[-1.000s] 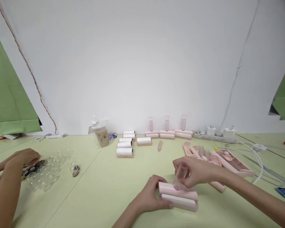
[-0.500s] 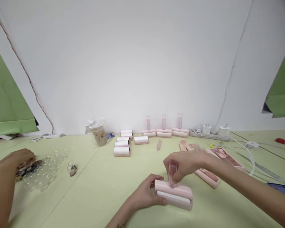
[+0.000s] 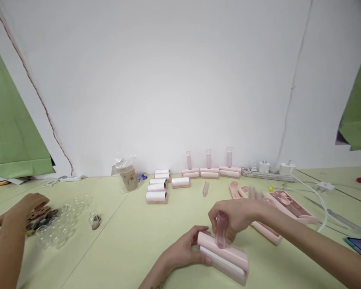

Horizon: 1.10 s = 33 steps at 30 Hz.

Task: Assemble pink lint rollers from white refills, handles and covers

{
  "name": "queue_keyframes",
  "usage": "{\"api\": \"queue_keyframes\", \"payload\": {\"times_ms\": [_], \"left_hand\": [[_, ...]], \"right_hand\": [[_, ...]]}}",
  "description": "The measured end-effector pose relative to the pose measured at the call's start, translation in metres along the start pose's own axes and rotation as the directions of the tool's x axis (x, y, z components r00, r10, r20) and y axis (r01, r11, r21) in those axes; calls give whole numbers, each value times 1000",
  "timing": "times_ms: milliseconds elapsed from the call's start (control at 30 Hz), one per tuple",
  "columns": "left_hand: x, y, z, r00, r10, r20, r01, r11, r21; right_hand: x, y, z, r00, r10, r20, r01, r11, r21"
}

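A pink pet hair roller (image 3: 228,253) with a white strip along its side lies tilted just above or on the table in front of me; I cannot tell if it touches. My left hand (image 3: 185,251) grips its left end, thumb at the front and fingers behind. From above, my right hand (image 3: 239,218) is closed around the translucent pink handle (image 3: 221,230) that stands up from the body. Behind it on the table lies a loose translucent pink piece (image 3: 205,188). To the right, behind my right wrist, are pink handle parts (image 3: 234,190) and pink shells (image 3: 266,233).
Three pink rollers (image 3: 209,172) stand upright along the wall. Several white rolls (image 3: 157,196) sit left of them, near a bagged cup (image 3: 128,178). A co-worker's hands (image 3: 33,202) are over small pieces beside clear plastic bubbles (image 3: 61,224). White cables (image 3: 325,208) and a power strip (image 3: 252,172) lie right.
The roller's right end has swung down and nearer to me, both hands staying on it. The whole view has shifted slightly.
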<state>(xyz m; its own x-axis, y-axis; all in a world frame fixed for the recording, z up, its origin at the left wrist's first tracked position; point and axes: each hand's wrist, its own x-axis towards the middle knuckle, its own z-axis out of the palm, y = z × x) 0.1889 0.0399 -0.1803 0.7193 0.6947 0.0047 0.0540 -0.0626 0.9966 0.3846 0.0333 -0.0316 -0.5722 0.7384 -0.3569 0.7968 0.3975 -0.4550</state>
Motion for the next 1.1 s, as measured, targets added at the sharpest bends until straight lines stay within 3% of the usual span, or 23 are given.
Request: {"api": "queue_keyframes", "payload": {"times_ms": [133,200,367,467,567,667,767,867,967,1100], "left_hand": [[5,11,-5,986,-15,165,19,1000,-25],[5,14,-5,987,-24,159,23,1000,4],[-18,4,9,995,-86,-45,92,980,178],[-37,-6,17,982,-123,-144,153,963,224],[-40,2,17,971,-91,-221,158,937,311],[-23,31,14,931,126,-342,10,929,371],[6,64,19,898,316,-306,-231,931,283],[29,81,34,921,351,-170,-351,936,30],[38,80,50,971,236,-31,-238,958,-163],[40,70,61,989,107,-100,-123,978,-168]], "right_hand": [[4,-7,4,999,-36,-33,33,997,-70],[3,-5,7,998,-35,-51,31,996,-82],[-27,37,14,983,-150,-105,160,983,94],[-54,77,14,934,-111,-338,181,966,183],[-74,113,10,836,7,-548,32,998,62],[-83,139,10,791,82,-606,-159,984,-75],[-83,155,21,784,122,-609,-257,957,-138],[-76,168,40,754,116,-647,-327,920,-216],[-68,183,60,706,108,-700,-383,890,-248],[-59,201,76,638,96,-764,-399,890,-222]]}}
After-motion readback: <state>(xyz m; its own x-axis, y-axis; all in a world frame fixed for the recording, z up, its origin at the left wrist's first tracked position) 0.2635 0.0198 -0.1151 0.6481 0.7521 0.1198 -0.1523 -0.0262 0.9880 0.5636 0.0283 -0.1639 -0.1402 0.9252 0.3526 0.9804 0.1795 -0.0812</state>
